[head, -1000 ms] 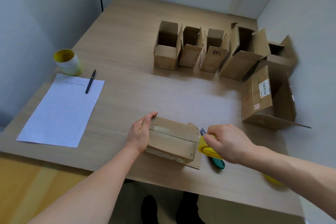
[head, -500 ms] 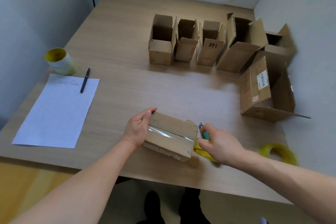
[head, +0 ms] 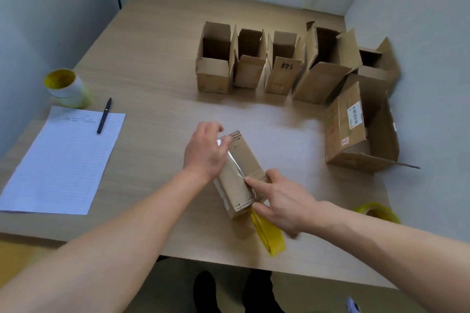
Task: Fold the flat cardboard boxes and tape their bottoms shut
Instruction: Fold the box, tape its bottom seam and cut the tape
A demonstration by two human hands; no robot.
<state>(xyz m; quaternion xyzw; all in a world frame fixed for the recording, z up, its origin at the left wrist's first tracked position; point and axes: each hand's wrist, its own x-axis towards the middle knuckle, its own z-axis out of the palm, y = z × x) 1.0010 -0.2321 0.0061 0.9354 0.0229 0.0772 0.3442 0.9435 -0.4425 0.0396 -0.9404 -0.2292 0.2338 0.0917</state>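
A small cardboard box [head: 239, 185] lies on its side near the table's front edge, with its long axis running away from me. Clear tape [head: 235, 162] runs along the seam on its upper face. My left hand [head: 206, 152] grips the box's far end, fingers curled over the top edge. On the near end, my right hand [head: 282, 201] presses its straight index finger on the tape. A yellow tape roll [head: 269, 236] tilts under that hand's palm, the thumb touching its top. The fingers beneath the palm are hidden.
Several folded open boxes [head: 216, 68] stand in a row at the back, and a bigger labelled box [head: 346, 129] lies open at the right. A second yellow tape roll [head: 377, 212] sits far right. A third roll [head: 66, 87], lined paper [head: 61, 160] and pen [head: 104, 115] lie at the left.
The box has been turned from crosswise to lengthwise. My left hand moved to its far end. My right hand shifted onto the near end, with the roll under it.
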